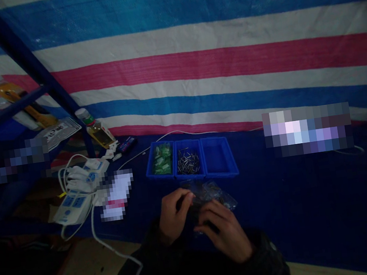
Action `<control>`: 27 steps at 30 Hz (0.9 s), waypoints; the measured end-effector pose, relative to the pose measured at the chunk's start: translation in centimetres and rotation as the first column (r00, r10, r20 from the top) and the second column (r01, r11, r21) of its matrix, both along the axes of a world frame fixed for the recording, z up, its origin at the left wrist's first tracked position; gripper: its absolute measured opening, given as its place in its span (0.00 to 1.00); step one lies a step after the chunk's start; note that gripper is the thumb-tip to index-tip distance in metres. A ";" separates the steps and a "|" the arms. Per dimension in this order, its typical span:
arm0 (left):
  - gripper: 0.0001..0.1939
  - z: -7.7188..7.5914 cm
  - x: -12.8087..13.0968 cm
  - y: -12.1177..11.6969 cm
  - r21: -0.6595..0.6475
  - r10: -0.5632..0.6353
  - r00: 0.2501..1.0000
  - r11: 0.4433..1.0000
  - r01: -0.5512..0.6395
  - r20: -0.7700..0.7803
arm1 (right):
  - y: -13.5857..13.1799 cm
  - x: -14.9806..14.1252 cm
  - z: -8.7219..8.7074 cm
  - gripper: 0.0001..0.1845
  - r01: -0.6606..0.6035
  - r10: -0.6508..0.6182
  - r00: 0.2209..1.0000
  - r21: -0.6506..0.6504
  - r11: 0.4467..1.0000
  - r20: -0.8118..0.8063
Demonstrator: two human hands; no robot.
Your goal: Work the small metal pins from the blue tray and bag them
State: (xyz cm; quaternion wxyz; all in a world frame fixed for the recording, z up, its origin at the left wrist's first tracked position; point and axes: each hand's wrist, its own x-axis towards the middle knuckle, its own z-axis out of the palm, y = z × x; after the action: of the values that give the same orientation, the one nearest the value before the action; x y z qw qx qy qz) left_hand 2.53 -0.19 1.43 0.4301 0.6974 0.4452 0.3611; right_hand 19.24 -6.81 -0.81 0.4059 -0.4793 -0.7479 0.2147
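Note:
My left hand (175, 216) and my right hand (222, 233) meet low in the middle of the view. Both pinch a clear plastic bag (210, 195) that holds small metal pins, and my fingers hide part of it. Straight ahead of my hands stand several joined blue plastic bins. The left bin (162, 160) holds green packets, the middle bin (187, 162) holds loose metal pins, and in the right bin (219, 160) I see no contents.
A dark blue cloth (298, 203) covers the work surface, backed by a striped tarpaulin (193, 63). To the left lie white power strips (69, 209) with a white cable (112, 248), and a plastic bottle (99, 131) stands near a blue metal shelf post (24, 62).

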 end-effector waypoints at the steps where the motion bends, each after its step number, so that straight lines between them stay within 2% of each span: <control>1: 0.14 0.1 -0.1 0.0 0.008 -0.018 1.000 1.000 0.017 0.026 | 0.0 0.1 0.0 0.06 0.028 -0.029 0.997 -0.007 1.000 -0.077; 3: 0.16 0.1 -0.2 -0.1 0.023 -0.077 0.994 0.997 0.075 0.076 | 0.0 0.2 0.0 0.07 0.134 -0.136 0.971 -0.027 0.991 -0.197; 6: 0.17 0.1 -0.3 -0.1 0.035 -0.190 0.978 0.982 0.187 0.089 | 0.1 0.5 0.1 0.09 0.314 -0.313 0.905 -0.044 0.948 -0.289; 9: 0.17 0.1 -0.1 0.0 0.032 -0.251 0.968 0.968 0.250 0.026 | 0.2 0.7 0.2 0.07 0.389 -0.378 0.864 -0.035 0.920 -0.332; 13: 0.12 0.0 0.2 0.0 0.044 -0.243 0.970 0.969 0.244 -0.023 | 0.0 0.6 0.3 0.06 0.365 -0.353 0.866 -0.034 0.930 -0.355; 19: 0.12 -0.2 0.2 -0.1 0.076 -0.228 0.974 0.971 0.228 -0.012 | 0.0 0.7 -0.1 0.03 0.306 -0.324 0.894 -0.106 0.946 -0.309; 23: 0.12 -0.5 0.1 0.0 0.043 -0.187 0.982 0.981 0.188 -0.022 | 0.3 0.9 -0.2 0.05 0.315 -0.331 0.907 -0.104 0.943 -0.259; 27: 0.11 -0.4 0.3 0.1 -0.002 -0.229 0.973 0.973 0.229 -0.004 | 0.4 0.7 0.3 0.06 0.316 -0.330 0.901 -0.096 0.944 -0.282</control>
State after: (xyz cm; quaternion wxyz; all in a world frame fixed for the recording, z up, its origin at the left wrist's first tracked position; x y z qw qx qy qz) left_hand 2.81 -0.09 1.05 0.4685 0.7445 0.3632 0.3072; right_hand 19.92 -6.39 -0.49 0.5311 -0.5689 -0.5839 0.2310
